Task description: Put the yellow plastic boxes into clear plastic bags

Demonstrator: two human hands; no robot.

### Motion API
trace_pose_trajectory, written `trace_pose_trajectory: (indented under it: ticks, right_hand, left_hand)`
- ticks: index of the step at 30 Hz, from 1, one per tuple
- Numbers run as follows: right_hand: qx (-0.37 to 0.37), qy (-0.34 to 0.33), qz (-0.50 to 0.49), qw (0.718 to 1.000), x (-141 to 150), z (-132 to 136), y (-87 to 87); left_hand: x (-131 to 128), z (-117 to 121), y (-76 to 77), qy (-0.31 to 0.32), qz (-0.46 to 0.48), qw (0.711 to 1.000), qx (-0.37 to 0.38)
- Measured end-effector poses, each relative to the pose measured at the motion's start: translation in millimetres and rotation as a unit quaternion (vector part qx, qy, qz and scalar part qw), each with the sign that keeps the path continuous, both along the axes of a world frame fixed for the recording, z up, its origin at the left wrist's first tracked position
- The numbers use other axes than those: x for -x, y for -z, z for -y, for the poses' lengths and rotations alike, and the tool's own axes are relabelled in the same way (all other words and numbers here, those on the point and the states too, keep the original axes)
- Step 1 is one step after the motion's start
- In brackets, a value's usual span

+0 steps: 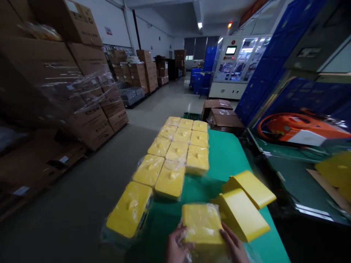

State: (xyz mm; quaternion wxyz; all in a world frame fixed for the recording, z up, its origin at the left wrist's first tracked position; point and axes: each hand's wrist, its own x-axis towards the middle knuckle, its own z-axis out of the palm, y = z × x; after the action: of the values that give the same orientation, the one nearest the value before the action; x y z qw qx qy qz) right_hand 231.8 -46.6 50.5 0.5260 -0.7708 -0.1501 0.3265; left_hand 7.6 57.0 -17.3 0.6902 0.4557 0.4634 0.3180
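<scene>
Between my two hands is a yellow box (pixel 203 223) in a clear plastic bag, held over the near part of a green table (pixel 223 153). My left hand (pixel 177 243) grips its left side through the film. On the right side, the fingers of my right hand (pixel 233 243) press against the box. Loose plastic hangs below it. Two unwrapped yellow covers (pixel 244 213) lie close to my right hand, one partly over the other. Several bagged yellow boxes (pixel 170 179), each with a raised knob on top, stand in rows along the table's left side.
Stacked cartons (pixel 90 120) wrapped in film line the left. Beyond the table are brown cartons (pixel 225 117) and a white machine (pixel 230 69). To the right, an orange machine (pixel 298 128) sits on a dark green bench (pixel 298 186).
</scene>
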Motion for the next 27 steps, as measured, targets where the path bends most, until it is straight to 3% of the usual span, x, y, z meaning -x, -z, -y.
trace_pose_trajectory:
  ticks: [2, 5, 9, 13, 16, 18, 20, 27]
  right_hand:
    - [-0.021, 0.038, -0.038, 0.998, 0.6, 18.3, 5.2]
    - [-0.04, 0.027, -0.042, 0.998, 1.9, 29.6, 15.3]
    - [0.01, -0.042, 0.082, 0.996, -14.4, 35.4, 21.6]
    - [0.056, -0.111, 0.303, 0.945, -35.6, 34.3, 23.3]
    - [0.056, -0.166, 0.394, 0.902, -40.9, 21.4, 20.3]
    - [0.057, -0.214, 0.411, 0.884, -41.4, 10.2, 12.4]
    - [0.043, -0.218, 0.418, 0.881, -42.6, 1.8, -1.5]
    - [-0.042, -0.085, 0.439, 0.894, -58.2, 8.8, -63.7]
  left_hand:
    - [-13.8, -1.0, -12.0, 0.037, -0.025, 0.999, -0.03]
    - [-27.0, -10.3, -32.2, 0.078, -0.087, 0.99, -0.082]
    - [-30.8, -30.0, -67.2, 0.123, -0.101, 0.976, -0.147]
    - [-33.6, -46.2, -107.4, 0.212, -0.116, 0.942, -0.233]
    - [-39.5, -52.9, -133.8, 0.25, -0.117, 0.928, -0.25]
    - [-42.6, -55.6, -147.9, 0.25, -0.115, 0.927, -0.256]
    - [-43.1, -57.4, -159.2, 0.252, -0.125, 0.921, -0.269]
    - [-37.2, -60.6, -189.8, 0.188, -0.112, 0.942, -0.254]
